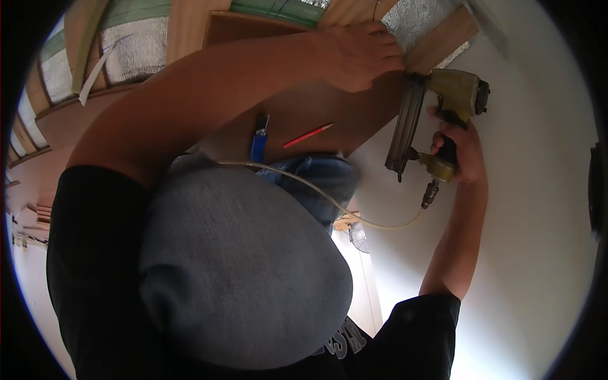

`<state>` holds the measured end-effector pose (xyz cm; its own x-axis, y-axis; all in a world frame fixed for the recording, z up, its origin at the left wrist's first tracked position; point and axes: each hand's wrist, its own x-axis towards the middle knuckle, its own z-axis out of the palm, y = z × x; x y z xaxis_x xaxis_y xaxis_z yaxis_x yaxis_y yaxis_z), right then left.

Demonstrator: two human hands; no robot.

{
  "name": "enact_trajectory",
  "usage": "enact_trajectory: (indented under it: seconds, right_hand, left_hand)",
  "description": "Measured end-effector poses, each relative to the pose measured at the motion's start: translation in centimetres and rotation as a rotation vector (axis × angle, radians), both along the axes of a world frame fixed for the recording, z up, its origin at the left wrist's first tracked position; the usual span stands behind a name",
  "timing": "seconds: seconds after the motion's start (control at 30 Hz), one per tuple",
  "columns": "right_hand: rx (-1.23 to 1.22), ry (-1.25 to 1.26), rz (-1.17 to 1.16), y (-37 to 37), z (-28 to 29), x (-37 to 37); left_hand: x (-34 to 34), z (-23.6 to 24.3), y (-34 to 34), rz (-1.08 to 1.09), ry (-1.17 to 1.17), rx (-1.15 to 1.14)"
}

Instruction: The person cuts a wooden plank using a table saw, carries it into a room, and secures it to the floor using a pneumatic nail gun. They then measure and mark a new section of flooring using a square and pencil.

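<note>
My left hand (361, 57) lies at the top on wooden pieces, fingers apart and slightly bent, beside a pale wooden strip (443, 40). My right hand (460, 149) grips the handle of a gold-coloured nail gun (453, 88); its nose is at the lower end of that strip, touching or very close. A pale air hose (386, 225) runs from the gun leftward. On the brown board (367, 123) below my left arm lie a blue utility knife (258, 142) and a red pencil (304, 135).
A white wall or panel (532, 190) fills the right side. Wooden battens (183, 31), silver foil insulation (133, 50) and green strips (278, 11) line the top and left. My jeans-clad knee (323, 180) is beside the board. A stack of wood strips (43, 215) sits at far left.
</note>
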<state>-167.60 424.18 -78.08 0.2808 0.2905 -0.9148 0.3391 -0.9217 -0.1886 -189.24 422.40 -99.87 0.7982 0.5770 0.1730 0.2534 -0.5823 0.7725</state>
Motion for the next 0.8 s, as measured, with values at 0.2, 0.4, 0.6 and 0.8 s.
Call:
enact_trajectory:
  seconds: [0.2,0.4,0.6,0.8]
  right_hand:
    - [-0.038,-0.03,0.024,0.4,-1.0,-0.6]
    - [-0.058,-0.073,-0.011,0.0,-1.4,1.7]
    - [-0.023,-0.051,-0.002,0.6,-1.3,0.1]
    - [-0.069,-0.102,0.035,0.7,-1.7,0.4]
  left_hand:
    - [-0.3,-0.5,-0.1,-0.05,0.096,0.002]
    - [-0.4,-0.7,-0.2,-0.039,0.104,0.052]
    - [-0.4,-1.4,-0.6,0.003,0.082,0.065]
    - [-0.2,-1.9,-0.7,0.011,0.074,0.109]
